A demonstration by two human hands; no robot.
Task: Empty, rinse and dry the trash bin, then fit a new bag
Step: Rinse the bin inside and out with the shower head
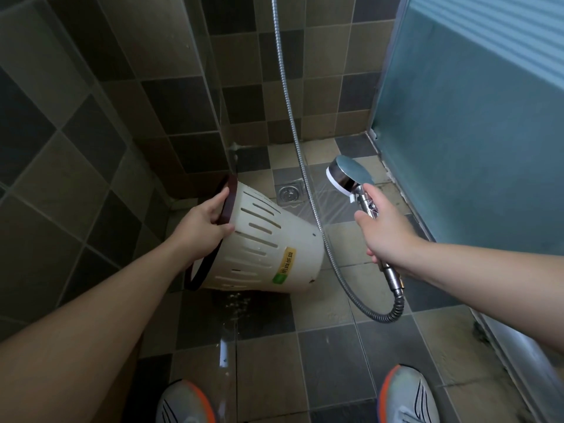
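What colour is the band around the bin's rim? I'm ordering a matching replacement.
Dark maroon-brown, on a cream slotted trash bin; the rim band shows best in the head view.

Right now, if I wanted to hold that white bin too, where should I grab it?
Probably the dark rim, like the left hand does, coming from the open end. The bin lies tilted with its bottom pointing away, its sides are wet and slotted, and the rim gives curled fingers an edge.

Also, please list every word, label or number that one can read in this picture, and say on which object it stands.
Sticker on the side of the trash bin: yellow and green, with Chinese characters, too blurred to read with certainty.
Shower head, hose, shoes, tiles: no text visible.
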